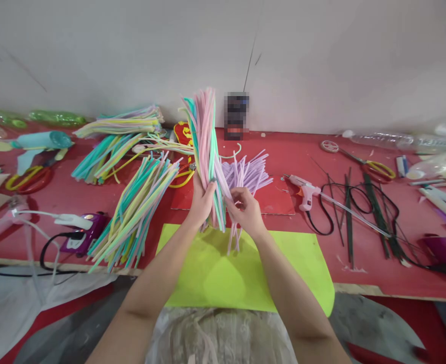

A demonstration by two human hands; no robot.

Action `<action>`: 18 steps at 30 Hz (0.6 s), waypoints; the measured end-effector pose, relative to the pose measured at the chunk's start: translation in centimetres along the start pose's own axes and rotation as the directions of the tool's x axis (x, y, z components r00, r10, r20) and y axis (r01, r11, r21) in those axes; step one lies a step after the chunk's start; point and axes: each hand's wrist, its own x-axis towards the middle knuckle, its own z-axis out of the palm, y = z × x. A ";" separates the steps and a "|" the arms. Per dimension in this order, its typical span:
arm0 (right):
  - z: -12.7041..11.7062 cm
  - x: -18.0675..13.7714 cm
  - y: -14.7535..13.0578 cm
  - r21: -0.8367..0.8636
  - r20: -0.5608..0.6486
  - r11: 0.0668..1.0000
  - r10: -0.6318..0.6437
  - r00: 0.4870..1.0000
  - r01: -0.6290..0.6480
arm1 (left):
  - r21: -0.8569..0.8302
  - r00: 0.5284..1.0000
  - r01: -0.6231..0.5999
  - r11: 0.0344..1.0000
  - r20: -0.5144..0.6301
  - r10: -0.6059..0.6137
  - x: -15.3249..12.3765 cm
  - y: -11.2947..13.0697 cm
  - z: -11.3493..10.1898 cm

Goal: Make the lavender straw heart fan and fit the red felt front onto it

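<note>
Above the mat point(223, 283), left fingers point(210, 191) grip the bundle point(205, 136), right fingers point(241, 192) pinch lilac stems point(223, 181); probably light, bendy, best held mid-length.

Soft, fairly even light is filling the scene, apparently coming from above, leaving the grey wall point(321, 60) looking muted and casting a faint shadow on the yellow-green sheet point(295, 263) beneath the hands point(204, 199). Small highlights are glinting on the clear bottle point(382, 139) at the right, while the wide-angle lens is stretching things toward both sides of the table point(306, 151). Fine detail is softening near the edges, and coarse square blocks are masking a dark object point(236, 115) against the wall.
</note>
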 end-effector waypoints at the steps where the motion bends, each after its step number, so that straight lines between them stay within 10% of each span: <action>1: 0.1 -0.1 0.0 0.042 0.012 0.999 0.015 1.000 -0.015 | 0.012 1.000 -0.028 1.000 -0.009 0.028 0.0 0.0 0.0; 11: 0.3 -0.1 0.0 0.056 0.140 0.994 0.083 0.987 -0.091 | 0.035 0.995 -0.088 0.995 -0.053 0.090 -0.2 -0.3 0.3; 18: -0.2 0.1 -0.9 0.364 0.266 0.874 0.234 0.935 -0.322 | -0.021 0.999 -0.020 1.000 -0.035 0.020 -0.3 0.3 0.4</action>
